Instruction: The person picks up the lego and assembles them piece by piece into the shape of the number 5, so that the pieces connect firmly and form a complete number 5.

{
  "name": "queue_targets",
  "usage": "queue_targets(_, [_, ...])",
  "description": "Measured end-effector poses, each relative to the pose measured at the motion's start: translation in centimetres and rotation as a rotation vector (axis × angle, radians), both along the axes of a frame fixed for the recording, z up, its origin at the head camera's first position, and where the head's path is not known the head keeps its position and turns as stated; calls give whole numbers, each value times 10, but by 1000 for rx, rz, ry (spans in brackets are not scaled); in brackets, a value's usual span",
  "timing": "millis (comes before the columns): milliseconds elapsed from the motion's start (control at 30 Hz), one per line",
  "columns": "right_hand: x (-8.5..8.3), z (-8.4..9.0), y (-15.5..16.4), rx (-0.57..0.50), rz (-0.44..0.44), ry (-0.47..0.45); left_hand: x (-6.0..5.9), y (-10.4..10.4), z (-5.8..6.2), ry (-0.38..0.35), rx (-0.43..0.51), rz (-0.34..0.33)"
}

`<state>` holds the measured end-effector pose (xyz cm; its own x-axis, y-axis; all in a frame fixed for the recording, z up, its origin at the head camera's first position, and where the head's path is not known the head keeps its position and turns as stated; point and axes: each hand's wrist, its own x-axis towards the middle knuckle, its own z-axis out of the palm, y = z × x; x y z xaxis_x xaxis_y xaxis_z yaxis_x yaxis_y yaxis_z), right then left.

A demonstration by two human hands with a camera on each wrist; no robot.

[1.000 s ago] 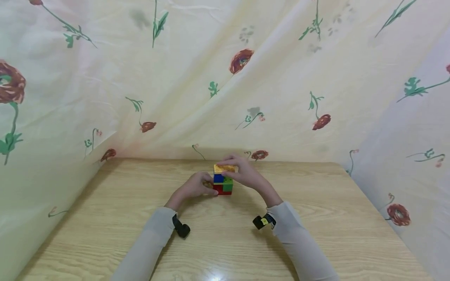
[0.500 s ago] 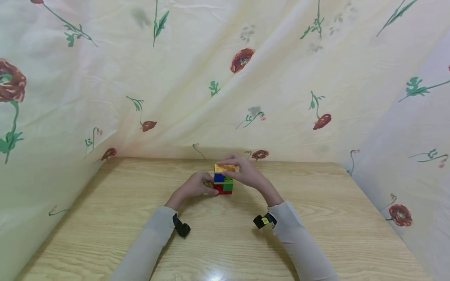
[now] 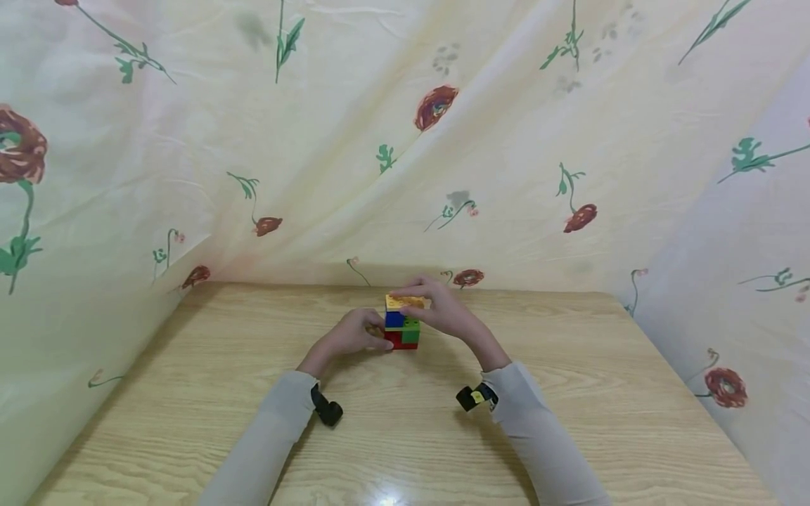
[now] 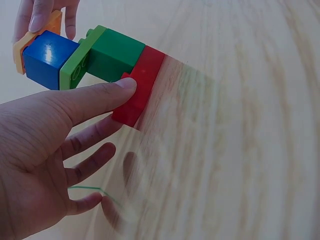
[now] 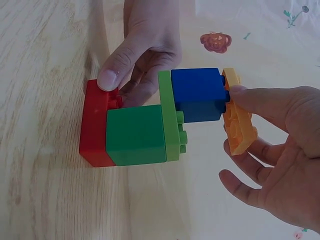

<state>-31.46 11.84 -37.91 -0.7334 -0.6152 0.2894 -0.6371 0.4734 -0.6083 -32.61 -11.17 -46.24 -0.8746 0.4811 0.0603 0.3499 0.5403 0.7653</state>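
A stack of toy building bricks stands upright on the table. At its base is a red brick (image 5: 94, 127), which my left hand (image 3: 349, 333) pinches at one end between thumb and fingers. A green brick (image 5: 135, 136) sits on the other end of the red one, under a thin light green plate (image 5: 169, 120). On that plate's left side is a blue brick (image 5: 197, 95). My right hand (image 3: 448, 312) pinches a yellow-orange plate (image 5: 241, 129) at the top. This plate slants a little, one end meeting the blue brick's studs, the other overhanging.
The pale wood-grain table (image 3: 392, 436) extends around the stack. Close behind the stack, a flowered cloth (image 3: 342, 176) hangs along the table's back edge, with more of it at both sides. Each wrist wears a black strap-on camera (image 3: 328, 411).
Both hands keep the same holds on the stack. Only a very slight shift of the head view shows.
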Motion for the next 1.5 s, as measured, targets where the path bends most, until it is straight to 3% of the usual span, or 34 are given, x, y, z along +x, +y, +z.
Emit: queue_targets(1500, [-1, 1, 2, -1, 26, -8, 1, -1, 1, -2, -8, -5])
